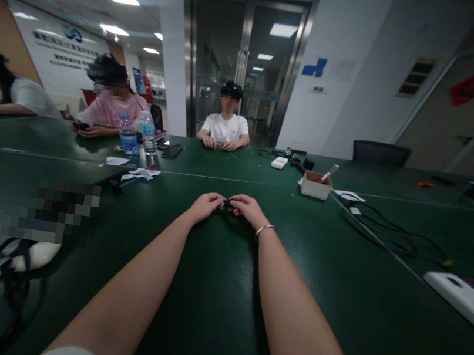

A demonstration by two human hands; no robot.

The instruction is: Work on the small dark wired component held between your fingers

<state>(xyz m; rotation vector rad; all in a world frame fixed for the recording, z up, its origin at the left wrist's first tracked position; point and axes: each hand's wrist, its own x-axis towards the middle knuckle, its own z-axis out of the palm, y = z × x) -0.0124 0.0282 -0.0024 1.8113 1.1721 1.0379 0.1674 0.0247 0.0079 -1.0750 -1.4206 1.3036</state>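
Both my arms stretch forward over a dark green table (215, 293). Between my fingertips is a small black object (227, 203), too small and too covered by fingers to name its kind. My left hand (206, 207) is closed in a pinch on its left end. From the other side, my right hand (250, 210) pinches its right end, with a silver bracelet (263, 230) around that wrist. The two hands nearly meet, low over the tabletop or resting on it; I cannot tell which.
Water bottles (128, 136) and a dark phone (172, 150) stand or lie at the back left. Cables and a white mouse (40, 255) are at the near left. A small box (316, 186), a black cable (389, 230) and a white power strip (463, 300) are right. Several people sit around.
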